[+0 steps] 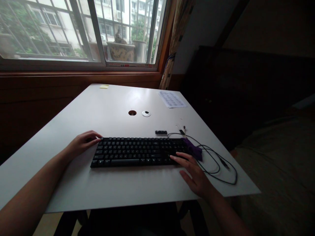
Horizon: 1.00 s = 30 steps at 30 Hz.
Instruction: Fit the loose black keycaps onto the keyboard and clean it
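A black computer keyboard [133,151] lies on the white table. At its far left corner, my left hand [82,141] is closed, with thumb and fingertips pinching the edge. My right hand [193,173] is open over the number pad end, fingers spread and fingertips resting on or just above the keys; I cannot tell which. A crumpled purple cloth [195,151] sits against the keyboard's right end, partly behind my right fingers. A black cable [219,177] loops on the table to the right, its plug near the loop.
Behind the keyboard lies a small black bar [161,132], with small bits [184,127] near the cable. Further back are a round table hole [132,113], a round cover [146,113], printed sheets [173,99] and a yellow note [104,86]. A barred window [98,32] stands beyond.
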{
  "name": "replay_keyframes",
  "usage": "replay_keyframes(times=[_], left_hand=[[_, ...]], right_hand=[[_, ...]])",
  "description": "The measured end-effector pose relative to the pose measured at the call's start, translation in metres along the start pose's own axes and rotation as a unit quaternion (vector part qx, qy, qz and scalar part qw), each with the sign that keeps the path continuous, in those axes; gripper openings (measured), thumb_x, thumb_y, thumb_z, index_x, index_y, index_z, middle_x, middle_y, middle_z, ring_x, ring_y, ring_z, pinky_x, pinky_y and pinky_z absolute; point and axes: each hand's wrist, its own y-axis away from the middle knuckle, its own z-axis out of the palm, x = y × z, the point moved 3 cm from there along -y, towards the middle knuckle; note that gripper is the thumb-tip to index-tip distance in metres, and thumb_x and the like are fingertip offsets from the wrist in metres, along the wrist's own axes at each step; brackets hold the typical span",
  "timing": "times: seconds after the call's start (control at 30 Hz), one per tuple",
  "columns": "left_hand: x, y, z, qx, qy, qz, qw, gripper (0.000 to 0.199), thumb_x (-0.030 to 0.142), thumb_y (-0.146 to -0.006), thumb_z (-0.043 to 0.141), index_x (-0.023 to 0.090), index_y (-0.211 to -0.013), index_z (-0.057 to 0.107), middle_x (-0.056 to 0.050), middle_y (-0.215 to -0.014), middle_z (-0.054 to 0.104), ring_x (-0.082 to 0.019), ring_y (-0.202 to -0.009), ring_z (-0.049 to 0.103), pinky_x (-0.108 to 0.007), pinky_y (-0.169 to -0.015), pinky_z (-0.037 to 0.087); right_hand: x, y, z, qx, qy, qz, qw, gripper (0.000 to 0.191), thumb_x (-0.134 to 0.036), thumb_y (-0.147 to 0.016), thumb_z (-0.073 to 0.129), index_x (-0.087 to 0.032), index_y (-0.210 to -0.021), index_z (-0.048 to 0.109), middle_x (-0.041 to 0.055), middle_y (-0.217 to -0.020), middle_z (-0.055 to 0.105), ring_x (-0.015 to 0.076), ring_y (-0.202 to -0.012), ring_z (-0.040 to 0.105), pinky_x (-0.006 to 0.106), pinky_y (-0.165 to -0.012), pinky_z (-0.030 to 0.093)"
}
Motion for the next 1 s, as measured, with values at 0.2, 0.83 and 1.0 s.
replay_keyframes(times=[0.2,0.83,1.0], left_hand=[[0.0004,-0.0001,0.0004,0.004,0.001,-0.006,1.000,0.035,0.054,-0.096,0.062,0.022,-0.105,0.074,-0.006,-0.105,0.071,-0.022,-0.093,0.067,-0.032,-0.083,0.054],[0.0021,-0.0007,0.0003,0.001,-0.006,-0.010,1.000,0.035,0.054,-0.095,0.061,0.023,-0.104,0.075,-0.006,-0.103,0.071,-0.022,-0.091,0.067,-0.032,-0.082,0.053],[0.0027,-0.0006,0.0002,0.003,-0.005,-0.013,1.000,0.035,0.054,-0.095,0.061,0.023,-0.104,0.075,-0.006,-0.103,0.071,-0.022,-0.091,0.067,-0.033,-0.083,0.054]], right_hand=[[-0.0034,0.0017,-0.0019,0.025,0.006,-0.018,1.000,0.052,-0.018,-0.098,0.050,-0.029,-0.148,0.047,0.0066,-0.142,0.062,0.0283,-0.144,0.043,0.052,-0.112,0.046],[-0.0055,0.0031,-0.0002,0.020,0.018,-0.037,0.999,0.050,-0.021,-0.097,0.054,-0.027,-0.146,0.048,0.0083,-0.143,0.061,0.0293,-0.143,0.044,0.053,-0.111,0.046],[-0.0051,0.0025,0.0000,0.020,0.029,-0.023,0.999,0.046,-0.023,-0.097,0.054,-0.028,-0.143,0.052,0.0088,-0.141,0.061,0.0293,-0.141,0.047,0.051,-0.108,0.049]])
